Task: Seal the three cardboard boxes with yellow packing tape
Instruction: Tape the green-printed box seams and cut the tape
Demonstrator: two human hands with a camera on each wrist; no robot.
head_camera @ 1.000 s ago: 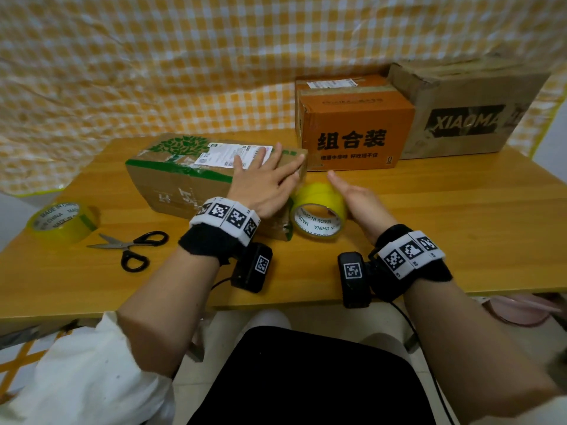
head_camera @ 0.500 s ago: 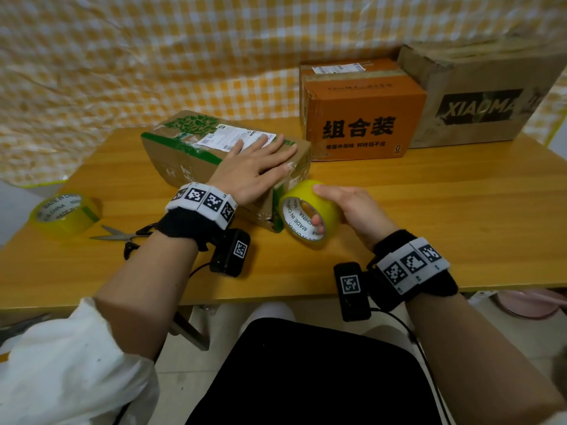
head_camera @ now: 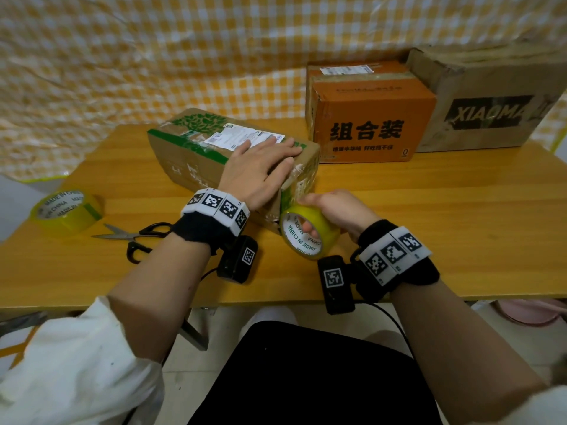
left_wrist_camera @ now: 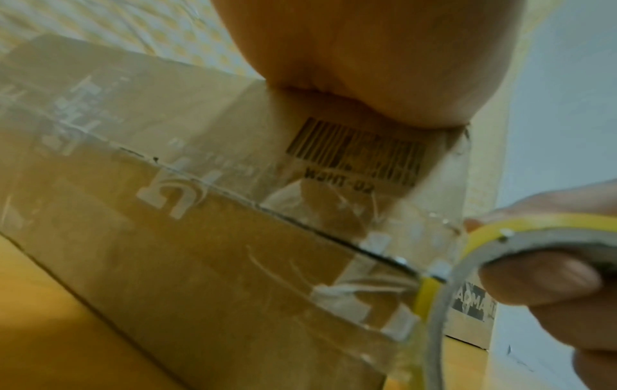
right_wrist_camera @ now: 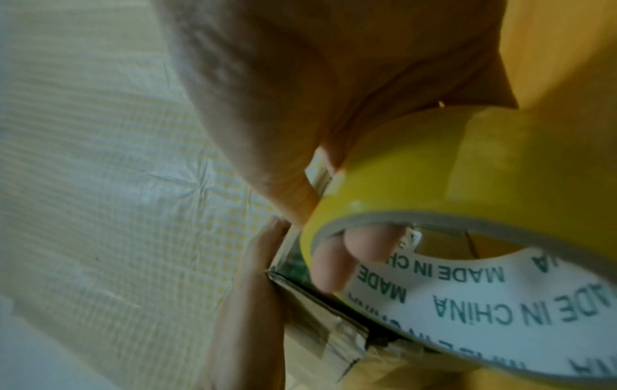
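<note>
A long brown box with green print (head_camera: 196, 148) lies slanted on the wooden table (head_camera: 429, 228). My left hand (head_camera: 260, 170) lies flat on its top near the right end, fingers straight. My right hand (head_camera: 334, 210) grips a yellow tape roll (head_camera: 310, 234), fingers through its core, held against the box's near right end. In the left wrist view the roll (left_wrist_camera: 494, 253) touches the box's side (left_wrist_camera: 200, 237). The right wrist view shows fingertips (right_wrist_camera: 350, 253) inside the roll (right_wrist_camera: 467, 184). An orange box (head_camera: 368, 118) and a brown XIAOMA box (head_camera: 491, 102) stand at the back right.
A second yellow tape roll (head_camera: 66, 210) lies at the table's left edge. Black-handled scissors (head_camera: 135, 237) lie just left of my left wrist. A checked yellow cloth (head_camera: 153, 56) hangs behind the table. A pink basin (head_camera: 534, 311) sits on the floor at the right.
The right hand has lifted the roll off the table, tilted it and brought it against the box's right end. The box has turned a little under the left hand.
</note>
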